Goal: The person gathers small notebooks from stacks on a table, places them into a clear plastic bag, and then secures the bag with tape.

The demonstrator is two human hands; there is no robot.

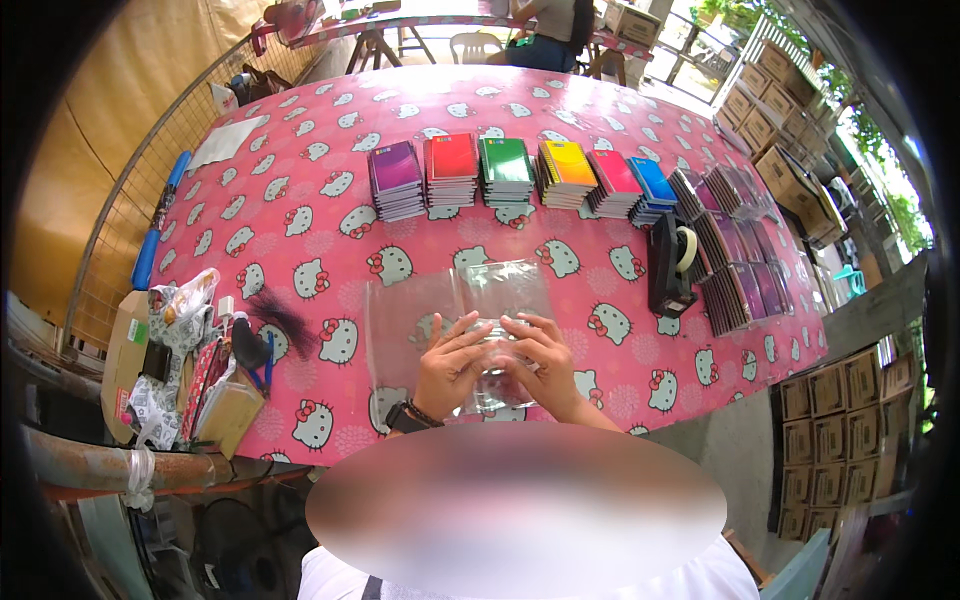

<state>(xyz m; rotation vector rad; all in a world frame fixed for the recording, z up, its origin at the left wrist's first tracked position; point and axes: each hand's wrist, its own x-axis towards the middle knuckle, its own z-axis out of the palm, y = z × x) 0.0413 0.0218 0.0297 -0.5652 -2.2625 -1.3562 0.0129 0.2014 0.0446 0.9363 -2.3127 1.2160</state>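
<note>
Clear plastic sleeves (pixel 400 310) lie in front of me on a pink table cover (pixel 210 330) printed with white cat faces. My left hand (pixel 455 365) rests over their middle, fingers apart and pointing away from me, with a dark band and a watch at its wrist. Beside it my right hand (pixel 540 362) lies on the right-hand part of the plastic, its fingers spread and slightly bent. The two thumbs come close together above a shiny fold. What is under the palms stays hidden.
Stacks of spiral notebooks (pixel 505 165) in several colours stand in a row beyond the hands. A black tape dispenser (pixel 668 270) and wrapped purple notebooks (pixel 745 260) are at right. Bags and tools (pixel 190 360) crowd the near left corner. Far off, a person (pixel 550 30) sits; cartons (pixel 830 440) fill the right.
</note>
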